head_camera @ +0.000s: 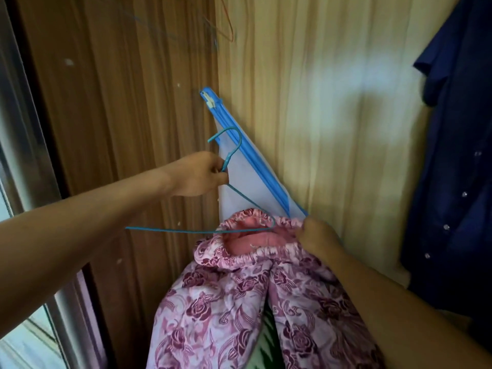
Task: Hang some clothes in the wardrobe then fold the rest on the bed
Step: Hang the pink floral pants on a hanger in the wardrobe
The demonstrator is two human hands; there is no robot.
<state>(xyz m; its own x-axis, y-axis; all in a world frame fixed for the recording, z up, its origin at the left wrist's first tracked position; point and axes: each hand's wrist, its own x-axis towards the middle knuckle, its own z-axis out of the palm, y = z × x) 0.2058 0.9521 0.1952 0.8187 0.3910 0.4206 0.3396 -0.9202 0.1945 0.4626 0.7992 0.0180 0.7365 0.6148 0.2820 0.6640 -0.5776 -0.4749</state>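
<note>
My left hand grips a teal wire hanger just below its hook. The hanger's right end pokes into the elastic waistband of pink trousers with a rose pattern. My right hand pinches that waistband on its right side and holds it open. The trouser legs hang down toward the bottom of the view. Behind the hands stand the wooden panels of the wardrobe.
A blue-framed white mesh panel leans in the wardrobe corner behind the hanger. A dark blue garment with small studs hangs at the right. Thin wire hangers hang up top. A window frame runs along the left.
</note>
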